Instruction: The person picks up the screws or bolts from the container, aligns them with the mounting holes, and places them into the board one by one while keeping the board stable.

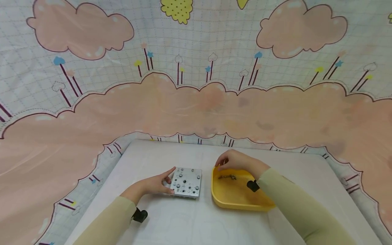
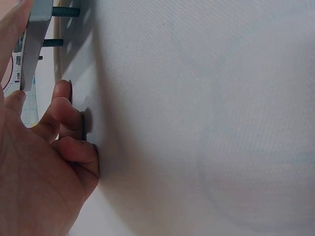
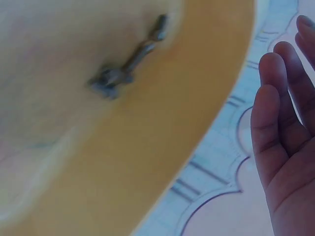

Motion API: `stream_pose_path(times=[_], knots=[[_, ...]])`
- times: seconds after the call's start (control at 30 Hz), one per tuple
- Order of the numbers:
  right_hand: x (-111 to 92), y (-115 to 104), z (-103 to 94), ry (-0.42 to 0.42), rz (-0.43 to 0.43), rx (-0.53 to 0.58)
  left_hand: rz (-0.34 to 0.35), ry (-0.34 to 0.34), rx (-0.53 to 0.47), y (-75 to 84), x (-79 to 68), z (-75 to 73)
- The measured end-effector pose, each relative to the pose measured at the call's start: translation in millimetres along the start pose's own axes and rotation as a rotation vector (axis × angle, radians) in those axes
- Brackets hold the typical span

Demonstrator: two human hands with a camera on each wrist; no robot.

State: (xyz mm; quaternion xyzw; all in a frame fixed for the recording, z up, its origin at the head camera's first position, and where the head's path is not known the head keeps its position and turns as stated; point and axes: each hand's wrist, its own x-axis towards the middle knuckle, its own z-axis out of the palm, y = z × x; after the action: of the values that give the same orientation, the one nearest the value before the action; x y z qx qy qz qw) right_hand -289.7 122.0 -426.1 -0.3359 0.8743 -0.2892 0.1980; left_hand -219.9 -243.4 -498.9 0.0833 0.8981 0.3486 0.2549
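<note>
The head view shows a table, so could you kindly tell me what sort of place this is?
Probably a makeshift indoor workspace: a white table, a cloud-patterned cloth behind it, and a yellow tray holding small metal pieces.

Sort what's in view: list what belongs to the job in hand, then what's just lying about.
Seemingly part of the job:
metal plate, held by the left hand
yellow tray, its far side by the right hand
small metal parts in the tray

Probably just surroundings:
white table surface
patterned cloth behind
</note>
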Motion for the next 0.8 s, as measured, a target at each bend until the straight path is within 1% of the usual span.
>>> stream_pose_path(times=[0.13,0.33,0.43,0.63,0.8], knots=[[-15,14,-0.8,0.001,0.035,0.027,0.005,0.003,-0.004,-1.8,0.7,-0.3],[-34,33,0.6,0.005,0.088,-0.001,0.007,0.0,-0.006,-1.7,2.0,-0.2],[-38,40,1.5,0.001,0.107,-0.01,0.0,0.0,0.001,-1.2,1.6,-0.1],[-41,50,6.8,-0.023,0.156,-0.037,-0.002,0.002,-0.006,-1.3,1.8,0.7],[-43,52,12.6,-0.054,0.214,-0.097,-0.008,0.003,-0.006,0.8,0.7,0.0]])
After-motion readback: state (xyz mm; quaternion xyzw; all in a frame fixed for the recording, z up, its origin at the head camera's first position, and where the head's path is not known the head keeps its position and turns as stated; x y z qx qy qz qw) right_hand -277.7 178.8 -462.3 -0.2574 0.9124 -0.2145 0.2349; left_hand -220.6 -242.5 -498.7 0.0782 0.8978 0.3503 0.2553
